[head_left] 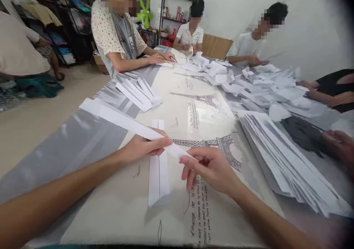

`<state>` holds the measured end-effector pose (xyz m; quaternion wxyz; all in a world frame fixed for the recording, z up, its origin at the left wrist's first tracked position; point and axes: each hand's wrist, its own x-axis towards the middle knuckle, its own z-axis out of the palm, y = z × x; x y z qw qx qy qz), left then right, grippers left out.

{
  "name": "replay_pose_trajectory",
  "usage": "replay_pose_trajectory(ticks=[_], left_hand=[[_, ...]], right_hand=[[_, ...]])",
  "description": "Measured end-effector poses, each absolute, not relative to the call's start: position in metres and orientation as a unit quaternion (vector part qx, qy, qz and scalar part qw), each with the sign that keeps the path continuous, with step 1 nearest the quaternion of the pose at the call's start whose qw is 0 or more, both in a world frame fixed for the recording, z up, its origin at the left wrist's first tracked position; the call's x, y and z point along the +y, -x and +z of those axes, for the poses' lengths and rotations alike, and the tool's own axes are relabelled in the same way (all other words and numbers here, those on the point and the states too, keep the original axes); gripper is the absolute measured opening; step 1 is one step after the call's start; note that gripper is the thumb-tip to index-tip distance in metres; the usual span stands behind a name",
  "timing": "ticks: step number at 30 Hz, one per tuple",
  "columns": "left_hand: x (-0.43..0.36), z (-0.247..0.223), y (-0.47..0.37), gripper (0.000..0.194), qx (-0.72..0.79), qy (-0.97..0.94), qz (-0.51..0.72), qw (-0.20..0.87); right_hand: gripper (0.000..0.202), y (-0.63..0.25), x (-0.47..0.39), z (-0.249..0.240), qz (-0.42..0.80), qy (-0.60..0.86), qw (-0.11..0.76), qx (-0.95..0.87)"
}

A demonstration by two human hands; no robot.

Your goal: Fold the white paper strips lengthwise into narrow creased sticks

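A long white folded paper strip point(116, 118) is held slantwise above the table between both hands. My left hand point(145, 144) pinches it near its middle, thumb on top. At its near right end, my right hand point(208, 164) grips it between thumb and fingers, the other fingers curled below. Beneath the strip lies another folded paper strip point(159, 179) with a dark line down its middle, flat on the tabletop. Farther off to the left, several folded strips point(138, 94) lie fanned out together.
A stack of white paper sheets point(284, 164) lies at the right. Behind it spreads a heap of loose paper pieces point(271, 83). The table cover point(177, 112) carries Eiffel Tower prints. Several people sit around the table, one person point(118, 35) at the far left side.
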<state>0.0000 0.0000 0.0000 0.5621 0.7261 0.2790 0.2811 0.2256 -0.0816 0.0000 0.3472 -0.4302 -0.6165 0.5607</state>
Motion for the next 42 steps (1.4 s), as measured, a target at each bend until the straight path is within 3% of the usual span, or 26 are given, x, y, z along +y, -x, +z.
replay_pose_trajectory(ticks=[10,19,23,26,34,38,42], left_hand=[[-0.001,-0.002,-0.001,0.049,0.304,-0.701,0.289,0.578],[-0.005,-0.005,-0.003,0.052,0.308,-0.676,0.303,0.597],[0.006,-0.009,0.001,0.051,0.308,-0.634,0.37,0.605],[0.019,-0.011,0.006,0.04,0.328,-0.573,0.445,0.605],[0.022,-0.014,0.007,0.038,0.332,-0.543,0.469,0.612],[0.02,-0.009,0.006,0.038,0.338,-0.542,0.447,0.626],[0.037,-0.006,0.02,0.035,0.345,-0.481,0.503,0.63]], right_hand=[[0.035,-0.23,-0.079,0.0,0.538,0.463,0.345,-0.615],[0.038,-0.232,-0.072,0.003,0.588,0.444,0.333,-0.589],[0.04,-0.237,-0.071,0.008,0.579,0.449,0.337,-0.591],[0.04,-0.244,-0.068,0.007,0.555,0.467,0.333,-0.603],[0.047,-0.251,-0.064,0.001,0.477,0.494,0.238,-0.687],[0.048,-0.248,-0.064,0.003,0.475,0.447,0.229,-0.723],[0.047,-0.253,-0.062,0.004,0.487,0.45,0.22,-0.715]])
